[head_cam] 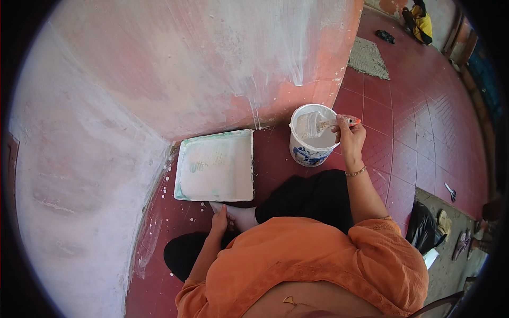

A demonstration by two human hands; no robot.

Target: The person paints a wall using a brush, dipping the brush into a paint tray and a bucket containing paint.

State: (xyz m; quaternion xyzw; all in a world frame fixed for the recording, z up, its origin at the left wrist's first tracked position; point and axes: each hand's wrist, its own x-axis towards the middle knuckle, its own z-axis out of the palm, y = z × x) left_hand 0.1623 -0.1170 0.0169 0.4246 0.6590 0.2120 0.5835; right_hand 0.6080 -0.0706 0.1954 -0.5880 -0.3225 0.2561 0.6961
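My right hand (351, 137) grips a flat paintbrush (314, 124) by its handle, whose tip is orange-red. The brush's paint-coated bristles are over the mouth of a white plastic bucket (309, 156) that holds whitish paint (321, 140). Whether the bristles touch the paint, I cannot tell. My left hand (223, 219) rests by my foot (241, 218), its fingers curled and partly hidden; no tool shows in it. Just beyond that foot, a paint tray (251, 171) with whitish paint and green stains lies on the floor against the wall.
Streaky, partly whitened pink walls (238, 59) meet at a corner behind the tray. Paint drops dot the red tiled floor (370, 103). Farther off are a mat (368, 57), scissors (450, 192), a black plastic bag (422, 227), footwear (444, 222) and a crouching person (421, 24).
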